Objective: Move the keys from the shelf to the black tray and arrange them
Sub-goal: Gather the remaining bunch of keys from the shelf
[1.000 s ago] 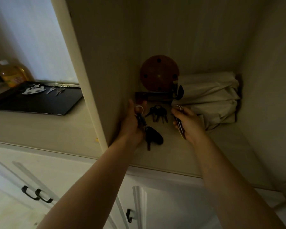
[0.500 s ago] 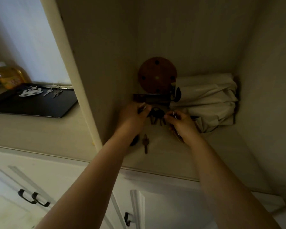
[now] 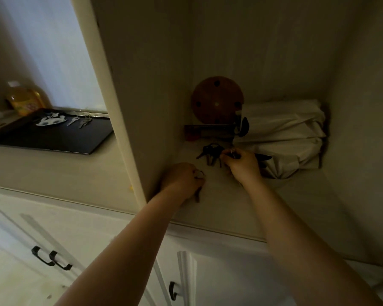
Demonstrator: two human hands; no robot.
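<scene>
On the shelf (image 3: 263, 208), the left hand (image 3: 181, 180) has its fingers curled round a key ring with a key hanging at 6 o'clock. The right hand (image 3: 241, 164) pinches another ring. A dark key bunch (image 3: 210, 152) lies at its 10 o'clock. The black tray (image 3: 53, 138) sits on the counter (image 3: 53, 171), at 9 o'clock.

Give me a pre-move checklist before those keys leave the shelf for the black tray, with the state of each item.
1. Left hand grips a key set, ring showing at the knuckles: ok.
2. Right hand pinches a key ring: ok.
3. Dark key bunch lies loose on the shelf: not ok, not yet collected.
4. Black tray has bare room in front of the keys already there: ok.
5. No key dangling loose from either grip: cannot tell, too dim.
</scene>
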